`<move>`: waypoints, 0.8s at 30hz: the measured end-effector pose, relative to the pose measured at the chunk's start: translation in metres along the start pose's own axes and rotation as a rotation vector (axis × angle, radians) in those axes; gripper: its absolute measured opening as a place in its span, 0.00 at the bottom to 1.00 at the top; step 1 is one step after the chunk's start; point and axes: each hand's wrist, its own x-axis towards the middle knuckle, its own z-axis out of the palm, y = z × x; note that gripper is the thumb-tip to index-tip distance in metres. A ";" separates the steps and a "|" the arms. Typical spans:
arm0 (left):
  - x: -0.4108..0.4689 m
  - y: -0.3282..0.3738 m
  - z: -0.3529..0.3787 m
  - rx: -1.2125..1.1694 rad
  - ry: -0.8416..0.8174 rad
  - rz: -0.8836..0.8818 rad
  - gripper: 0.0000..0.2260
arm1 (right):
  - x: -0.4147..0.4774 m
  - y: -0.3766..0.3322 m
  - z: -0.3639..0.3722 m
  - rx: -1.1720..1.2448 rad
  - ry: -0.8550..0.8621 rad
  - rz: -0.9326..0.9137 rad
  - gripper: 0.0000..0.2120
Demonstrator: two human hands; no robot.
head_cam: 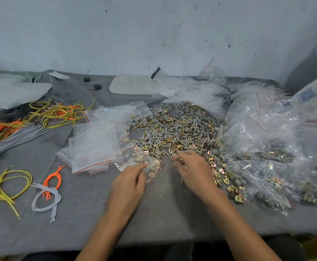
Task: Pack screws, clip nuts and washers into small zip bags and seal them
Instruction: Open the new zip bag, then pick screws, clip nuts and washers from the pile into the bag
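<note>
A loose heap of silver screws, brass clip nuts and grey washers [176, 129] covers the middle of the grey cloth. My left hand [130, 183] pinches a small clear zip bag [144, 162] that holds a few clip nuts, just left of the heap's near edge. My right hand [191, 168] has its fingers curled over small parts at that near edge; what it pinches is blurred. A stack of empty zip bags [93, 147] with red seal strips lies to the left of my left hand.
Filled zip bags [266, 147] pile up at the right. Yellow, orange and grey cord loops [41, 113] lie at the left, with three small bundles [29, 189] nearer me. A white board [133, 85] leans by the wall. The table edge runs along the bottom.
</note>
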 end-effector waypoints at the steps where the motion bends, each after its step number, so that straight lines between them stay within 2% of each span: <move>1: 0.000 0.000 0.000 -0.001 0.008 0.001 0.14 | 0.003 0.004 -0.003 -0.058 -0.053 0.010 0.08; 4: 0.000 0.001 -0.001 -0.016 0.025 -0.013 0.13 | 0.006 0.004 -0.001 -0.181 -0.166 -0.035 0.12; 8: -0.001 0.004 -0.003 0.007 0.004 -0.022 0.14 | 0.006 0.000 0.001 -0.182 -0.146 -0.066 0.06; 9: -0.001 0.004 -0.004 0.023 -0.001 -0.023 0.14 | 0.006 0.000 0.000 -0.165 -0.152 -0.061 0.03; 13: -0.001 0.006 -0.005 0.082 -0.045 -0.026 0.17 | -0.002 -0.009 -0.003 -0.059 -0.151 -0.044 0.06; 17: -0.001 0.004 -0.005 0.088 -0.084 -0.013 0.20 | -0.021 -0.035 0.006 0.318 -0.152 -0.033 0.06; 20: -0.001 0.002 -0.004 0.056 -0.105 -0.033 0.21 | -0.028 -0.052 0.022 0.322 -0.117 -0.089 0.04; 24: -0.001 0.002 -0.005 -0.017 -0.122 -0.051 0.23 | -0.025 -0.059 0.035 0.205 -0.035 -0.123 0.04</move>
